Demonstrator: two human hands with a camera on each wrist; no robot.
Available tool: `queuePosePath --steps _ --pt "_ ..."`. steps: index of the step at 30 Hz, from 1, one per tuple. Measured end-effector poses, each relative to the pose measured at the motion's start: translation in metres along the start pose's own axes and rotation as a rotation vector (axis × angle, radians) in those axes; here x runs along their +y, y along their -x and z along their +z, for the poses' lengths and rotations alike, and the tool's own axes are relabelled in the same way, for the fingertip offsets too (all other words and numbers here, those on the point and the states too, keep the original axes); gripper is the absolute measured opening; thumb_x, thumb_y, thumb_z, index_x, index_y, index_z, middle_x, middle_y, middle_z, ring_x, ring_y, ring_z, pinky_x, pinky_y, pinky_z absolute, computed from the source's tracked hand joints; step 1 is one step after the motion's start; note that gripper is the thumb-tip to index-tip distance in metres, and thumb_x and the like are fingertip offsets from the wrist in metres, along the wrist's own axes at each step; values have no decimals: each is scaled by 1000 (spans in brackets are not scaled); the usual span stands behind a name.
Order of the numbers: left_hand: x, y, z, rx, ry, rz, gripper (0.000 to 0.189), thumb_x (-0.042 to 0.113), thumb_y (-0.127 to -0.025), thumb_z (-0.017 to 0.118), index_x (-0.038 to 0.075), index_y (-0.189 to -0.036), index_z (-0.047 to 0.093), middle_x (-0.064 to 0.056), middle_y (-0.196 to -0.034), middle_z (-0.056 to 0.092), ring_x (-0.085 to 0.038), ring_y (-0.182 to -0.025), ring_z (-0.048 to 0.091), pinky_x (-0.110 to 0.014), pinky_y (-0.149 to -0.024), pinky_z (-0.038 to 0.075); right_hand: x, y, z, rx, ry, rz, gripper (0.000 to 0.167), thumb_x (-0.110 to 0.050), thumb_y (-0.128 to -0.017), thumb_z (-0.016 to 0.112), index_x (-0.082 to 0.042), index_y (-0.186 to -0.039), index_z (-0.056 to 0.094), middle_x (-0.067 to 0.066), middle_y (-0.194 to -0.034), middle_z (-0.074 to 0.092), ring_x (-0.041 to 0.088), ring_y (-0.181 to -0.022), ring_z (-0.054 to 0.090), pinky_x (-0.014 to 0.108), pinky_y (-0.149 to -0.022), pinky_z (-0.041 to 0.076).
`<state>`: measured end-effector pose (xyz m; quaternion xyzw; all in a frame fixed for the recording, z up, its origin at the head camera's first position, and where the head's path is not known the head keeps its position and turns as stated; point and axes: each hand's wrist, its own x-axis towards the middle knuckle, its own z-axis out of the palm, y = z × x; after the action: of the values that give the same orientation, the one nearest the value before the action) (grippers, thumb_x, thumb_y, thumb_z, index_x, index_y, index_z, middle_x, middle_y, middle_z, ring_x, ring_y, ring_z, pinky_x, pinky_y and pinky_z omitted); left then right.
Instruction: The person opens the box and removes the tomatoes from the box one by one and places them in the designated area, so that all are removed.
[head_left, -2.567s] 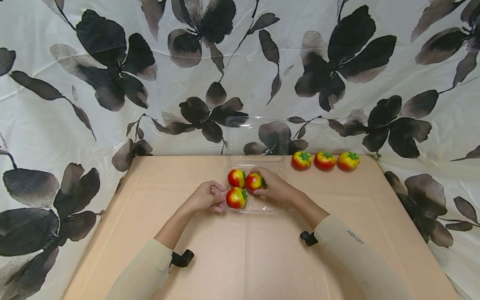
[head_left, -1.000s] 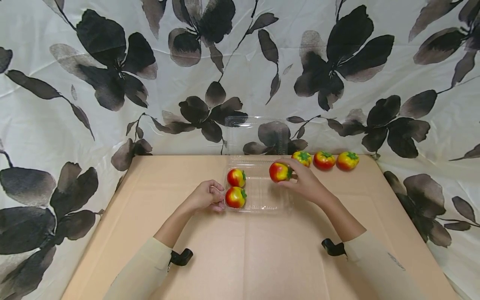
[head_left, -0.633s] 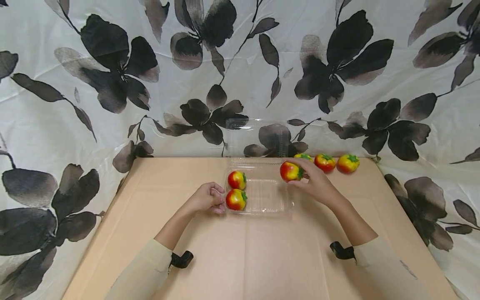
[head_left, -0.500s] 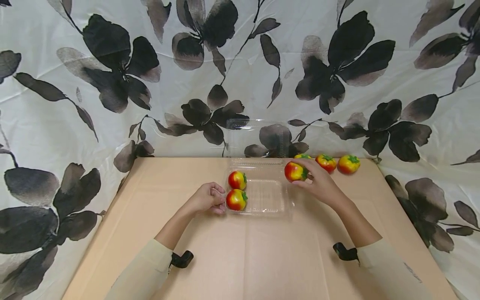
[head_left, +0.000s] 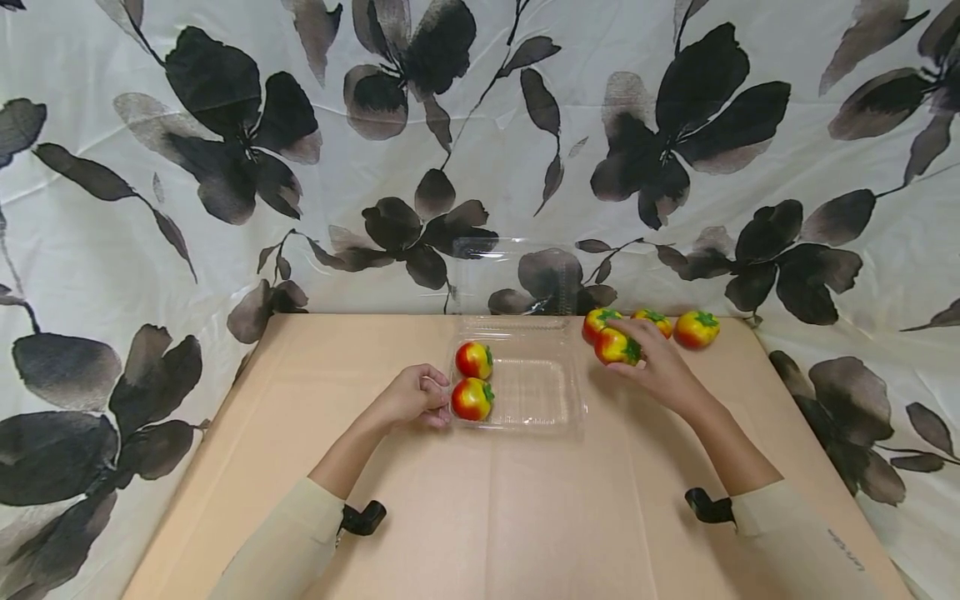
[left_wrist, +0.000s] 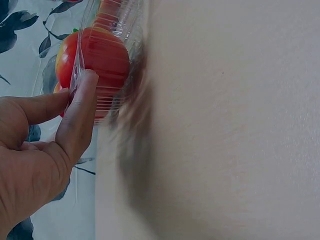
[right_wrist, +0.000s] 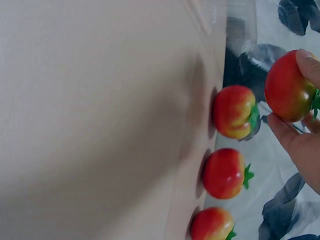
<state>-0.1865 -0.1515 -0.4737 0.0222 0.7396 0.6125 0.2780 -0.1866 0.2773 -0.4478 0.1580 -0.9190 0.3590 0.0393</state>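
Note:
My right hand (head_left: pixel 658 371) holds a red-and-yellow toy tomato (head_left: pixel 613 346) with a green calyx, thumb and fingers around it. In the right wrist view the held tomato (right_wrist: pixel 286 90) is above the table surface. My left hand (head_left: pixel 408 397) pinches the left rim of a clear plastic clamshell box (head_left: pixel 534 393); the left wrist view shows thumb and finger on its thin edge. Two similar tomatoes, a back one (head_left: pixel 473 360) and a front one (head_left: pixel 472 399), sit along the left side of the box. Its transparent lid (head_left: pixel 513 275) stands open at the back.
Three more tomatoes line the table's back edge right of the box: a left one (head_left: pixel 597 320), partly covered by the held one, a middle one (head_left: pixel 656 320) partly behind the hand, and a right one (head_left: pixel 697 329). A floral cloth (head_left: pixel 465 158) hangs behind the tan table (head_left: pixel 487 517).
My right hand has lifted a tomato out of the box and carried it right, to just in front of the row at the back. My left hand has stayed at the box's left rim.

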Motion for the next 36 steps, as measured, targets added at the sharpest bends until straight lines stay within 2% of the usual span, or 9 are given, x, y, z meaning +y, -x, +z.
queuePosePath --steps 6,11,17,26,36 --pt "1 1 1 -9 8 6 30 -8 -97 63 -12 -121 46 -20 -86 67 -22 -67 73 -36 -64 67 14 0 1 -41 22 46 70 -15 -88 83 -6 -148 48 24 -150 46 46 -142 38 71 -119 30" --pt "3 1 2 -15 8 12 29 -10 -97 61 -12 -121 45 -26 -90 66 -24 -68 73 -35 -64 67 22 -3 4 -87 65 83 70 -15 -88 83 -5 -147 48 25 -148 49 46 -139 41 69 -119 33" --pt "3 -1 2 -13 0 12 29 -10 -97 61 -12 -121 46 -29 -92 65 -24 -69 74 -35 -64 67 24 -6 7 -147 99 86 68 -14 -89 82 -5 -148 48 24 -148 49 46 -138 43 69 -117 36" --pt "5 2 2 -5 -7 -8 29 -9 -97 62 -11 -121 46 -22 -88 66 -24 -68 74 -35 -64 67 29 -9 13 -243 140 104 67 -19 -89 82 -6 -147 52 27 -143 47 46 -128 50 68 -111 45" --pt "6 3 1 3 -6 -13 28 -10 -96 62 -10 -119 47 -20 -87 66 -25 -69 74 -37 -65 67 30 -14 19 -274 136 175 70 -21 -91 80 -3 -149 46 27 -148 47 45 -132 48 66 -114 42"
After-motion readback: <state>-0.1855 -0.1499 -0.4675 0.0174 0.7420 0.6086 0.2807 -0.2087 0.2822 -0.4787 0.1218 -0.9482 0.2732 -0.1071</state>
